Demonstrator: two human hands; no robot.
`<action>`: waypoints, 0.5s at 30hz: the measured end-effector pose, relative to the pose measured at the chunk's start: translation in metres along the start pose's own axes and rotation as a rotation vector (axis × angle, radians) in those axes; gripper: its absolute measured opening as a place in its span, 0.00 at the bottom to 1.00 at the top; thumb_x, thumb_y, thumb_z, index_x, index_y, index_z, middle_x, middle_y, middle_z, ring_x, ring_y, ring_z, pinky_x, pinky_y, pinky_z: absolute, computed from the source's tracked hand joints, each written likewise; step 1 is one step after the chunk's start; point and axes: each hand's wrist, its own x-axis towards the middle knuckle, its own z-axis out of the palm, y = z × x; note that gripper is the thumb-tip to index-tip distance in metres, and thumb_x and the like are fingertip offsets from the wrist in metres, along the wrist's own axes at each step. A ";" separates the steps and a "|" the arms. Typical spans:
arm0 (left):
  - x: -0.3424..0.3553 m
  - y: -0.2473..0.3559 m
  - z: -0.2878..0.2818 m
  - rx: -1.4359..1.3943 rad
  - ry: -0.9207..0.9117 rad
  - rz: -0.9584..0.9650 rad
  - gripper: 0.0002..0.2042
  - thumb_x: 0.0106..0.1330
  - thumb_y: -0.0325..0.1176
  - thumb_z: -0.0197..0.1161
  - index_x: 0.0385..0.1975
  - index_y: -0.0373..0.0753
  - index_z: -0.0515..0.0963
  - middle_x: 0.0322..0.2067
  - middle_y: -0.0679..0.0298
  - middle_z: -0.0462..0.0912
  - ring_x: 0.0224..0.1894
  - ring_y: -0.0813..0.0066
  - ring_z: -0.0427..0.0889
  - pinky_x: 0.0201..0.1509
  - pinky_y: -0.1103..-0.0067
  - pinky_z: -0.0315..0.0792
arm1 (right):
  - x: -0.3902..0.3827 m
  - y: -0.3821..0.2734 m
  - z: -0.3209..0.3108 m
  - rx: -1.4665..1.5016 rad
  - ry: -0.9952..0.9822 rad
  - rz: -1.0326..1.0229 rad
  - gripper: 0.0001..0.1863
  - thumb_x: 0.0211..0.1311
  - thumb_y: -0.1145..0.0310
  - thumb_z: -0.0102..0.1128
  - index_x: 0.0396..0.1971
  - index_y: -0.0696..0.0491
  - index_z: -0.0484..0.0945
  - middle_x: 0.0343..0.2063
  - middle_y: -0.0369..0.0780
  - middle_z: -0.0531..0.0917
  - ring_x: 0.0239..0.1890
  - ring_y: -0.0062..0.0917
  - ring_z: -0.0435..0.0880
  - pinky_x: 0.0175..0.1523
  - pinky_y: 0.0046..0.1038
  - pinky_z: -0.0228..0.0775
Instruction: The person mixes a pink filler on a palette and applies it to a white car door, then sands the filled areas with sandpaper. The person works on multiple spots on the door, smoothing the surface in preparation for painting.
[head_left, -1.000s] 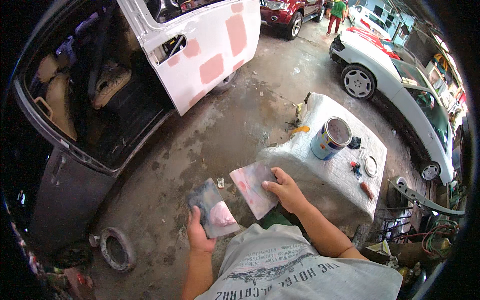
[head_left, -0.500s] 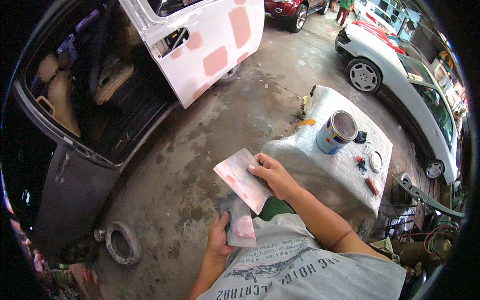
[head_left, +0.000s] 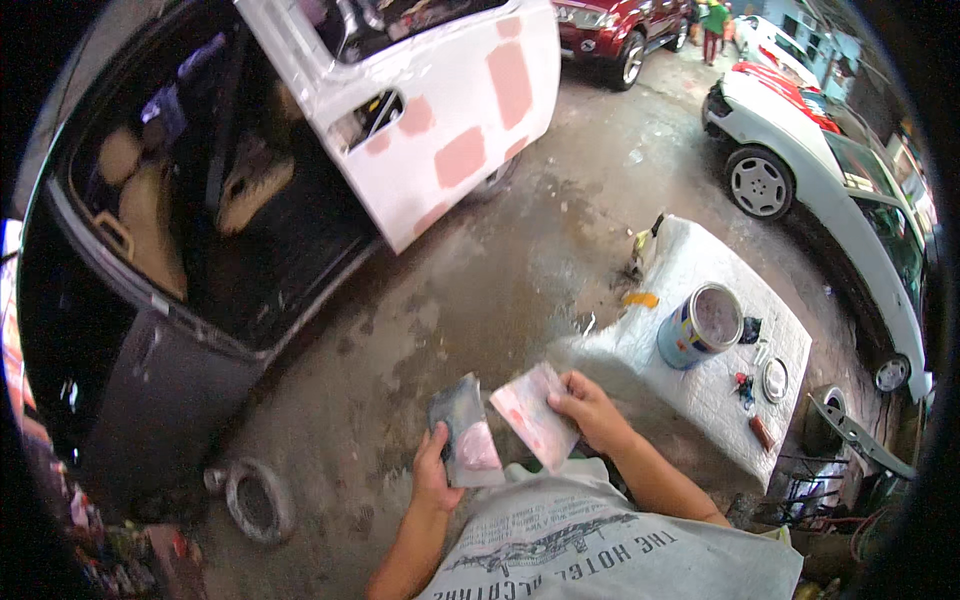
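My left hand (head_left: 432,475) grips a grey flat plate (head_left: 455,403), its thumb along the edge. A smooth lump of pink putty (head_left: 474,447) lies on the plate's lower part. In my right hand (head_left: 595,412) is a pale, thin rectangular spreader (head_left: 533,408) smeared with pink and red, pinched at its right edge, thumb on top. The spreader and plate are side by side, a narrow gap between their near edges, in front of my grey shirt. To the right of my right hand stands an open blue can (head_left: 690,340) with greyish contents.
The can rests on a white-covered table (head_left: 685,255) with a round lid (head_left: 776,380), an orange scrap (head_left: 642,299) and a red-brown piece (head_left: 762,434). A white car door (head_left: 430,75) with pink patches hangs open ahead. A tyre (head_left: 257,500) lies at left; a white car (head_left: 815,200) stands right.
The spreader has moved from above the plate to its right, lower and closer to my body. The plate has risen a little. My view has shifted, so the surroundings sit lower and further right.
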 end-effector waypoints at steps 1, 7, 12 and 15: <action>0.013 0.003 0.001 0.031 -0.024 0.064 0.21 0.72 0.41 0.61 0.60 0.37 0.70 0.53 0.62 0.79 0.53 0.65 0.80 0.57 0.67 0.75 | -0.001 -0.002 -0.005 0.123 -0.007 0.050 0.13 0.66 0.68 0.63 0.47 0.54 0.73 0.38 0.33 0.79 0.41 0.18 0.78 0.47 0.22 0.72; 0.075 0.031 0.040 0.461 -0.229 0.151 0.19 0.71 0.37 0.62 0.56 0.33 0.72 0.48 0.59 0.81 0.48 0.66 0.82 0.53 0.70 0.76 | 0.021 -0.039 -0.020 0.199 -0.177 0.235 0.21 0.62 0.72 0.65 0.54 0.56 0.70 0.42 0.38 0.81 0.44 0.21 0.82 0.46 0.28 0.78; 0.099 0.042 0.052 0.412 -0.237 0.101 0.18 0.73 0.39 0.58 0.55 0.34 0.73 0.46 0.60 0.82 0.47 0.65 0.83 0.53 0.68 0.77 | 0.030 -0.111 -0.029 0.496 -0.013 0.084 0.21 0.59 0.78 0.62 0.52 0.56 0.70 0.47 0.40 0.79 0.46 0.27 0.84 0.55 0.34 0.78; 0.119 0.038 0.050 0.266 -0.200 0.077 0.18 0.74 0.42 0.55 0.55 0.35 0.72 0.48 0.58 0.82 0.48 0.62 0.83 0.54 0.65 0.77 | 0.040 -0.111 -0.033 0.323 0.114 -0.134 0.20 0.57 0.81 0.62 0.49 0.53 0.70 0.47 0.41 0.79 0.52 0.29 0.81 0.59 0.34 0.74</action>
